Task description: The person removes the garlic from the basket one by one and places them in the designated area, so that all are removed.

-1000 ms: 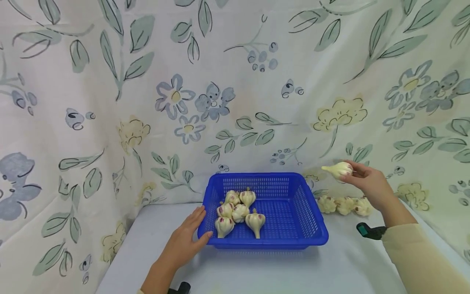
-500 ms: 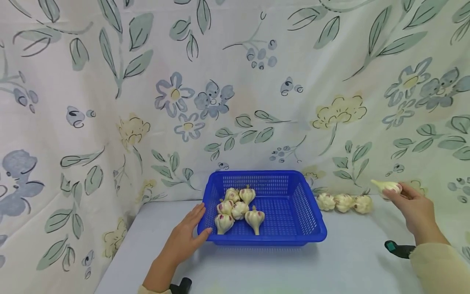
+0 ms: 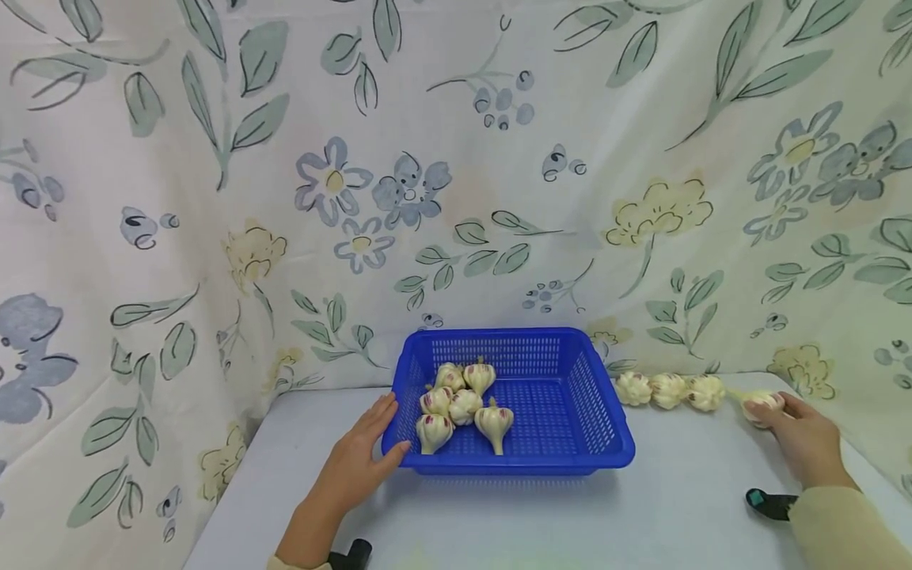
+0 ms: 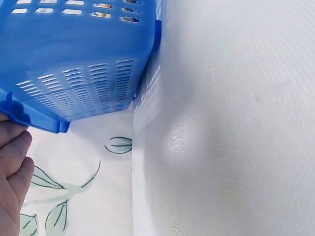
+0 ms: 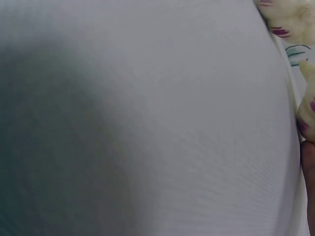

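My right hand (image 3: 808, 439) pinches a garlic bulb (image 3: 759, 406) low at the right end of a row of garlic bulbs (image 3: 668, 391) along the back of the table. In the right wrist view that garlic bulb (image 5: 309, 105) shows only in part, at the edge, with a fingertip against it. On the left, my left hand (image 3: 359, 459) rests on the rim of a blue plastic basket (image 3: 563, 461), its fingers fairly straight. Several garlic bulbs (image 3: 465, 408) lie in the basket's left half. The left wrist view shows the basket's slotted outer wall (image 4: 78, 44) beside the fingers (image 4: 17, 147).
A white-covered table (image 3: 499, 522) carries everything. Behind it hangs a floral curtain (image 3: 484, 174), close to the basket and the row of bulbs. A black wrist camera mount (image 3: 769, 504) sits below the right hand.
My right hand has carried its garlic bulb rightward from above the row, then down to the table at the row's right end. The left hand and basket have stayed in place.
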`<state>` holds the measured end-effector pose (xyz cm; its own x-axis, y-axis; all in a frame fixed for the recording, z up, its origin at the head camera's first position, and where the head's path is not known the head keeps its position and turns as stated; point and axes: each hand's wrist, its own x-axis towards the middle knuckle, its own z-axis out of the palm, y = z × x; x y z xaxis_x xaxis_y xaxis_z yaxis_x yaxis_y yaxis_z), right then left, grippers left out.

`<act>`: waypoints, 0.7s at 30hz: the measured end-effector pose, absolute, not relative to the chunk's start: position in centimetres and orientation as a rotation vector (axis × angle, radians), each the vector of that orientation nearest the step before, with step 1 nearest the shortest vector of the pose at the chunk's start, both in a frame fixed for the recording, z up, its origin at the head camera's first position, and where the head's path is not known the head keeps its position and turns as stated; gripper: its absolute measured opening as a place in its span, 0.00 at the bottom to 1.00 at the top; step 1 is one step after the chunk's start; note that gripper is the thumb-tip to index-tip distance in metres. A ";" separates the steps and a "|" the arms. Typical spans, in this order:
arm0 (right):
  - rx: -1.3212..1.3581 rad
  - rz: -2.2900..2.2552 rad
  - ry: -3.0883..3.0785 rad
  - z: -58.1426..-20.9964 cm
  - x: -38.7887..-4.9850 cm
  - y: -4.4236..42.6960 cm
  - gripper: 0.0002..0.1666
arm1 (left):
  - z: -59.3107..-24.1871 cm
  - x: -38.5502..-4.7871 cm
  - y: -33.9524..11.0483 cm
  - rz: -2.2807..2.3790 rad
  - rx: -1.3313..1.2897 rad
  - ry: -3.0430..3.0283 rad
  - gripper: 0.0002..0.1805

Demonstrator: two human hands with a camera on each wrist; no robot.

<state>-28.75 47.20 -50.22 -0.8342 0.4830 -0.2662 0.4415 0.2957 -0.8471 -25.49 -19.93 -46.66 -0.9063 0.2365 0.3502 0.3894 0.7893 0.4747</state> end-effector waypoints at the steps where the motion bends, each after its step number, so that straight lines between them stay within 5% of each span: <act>1: -0.885 1.606 -2.500 -50.1 -28.8 47.1 0.65 | -46.7 -25.5 -20.0 -0.804 -0.486 -2.703 0.38; 21: -0.813 1.597 -2.604 -50.0 -29.3 46.4 0.66 | -46.9 -25.6 -20.3 -0.812 -0.515 -2.701 0.38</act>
<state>-29.29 46.41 -50.05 -0.8674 0.4137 -0.2765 0.4339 0.3571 -0.8272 -25.61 -20.31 -46.91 -0.8991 0.2554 0.3557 0.4091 0.7792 0.4748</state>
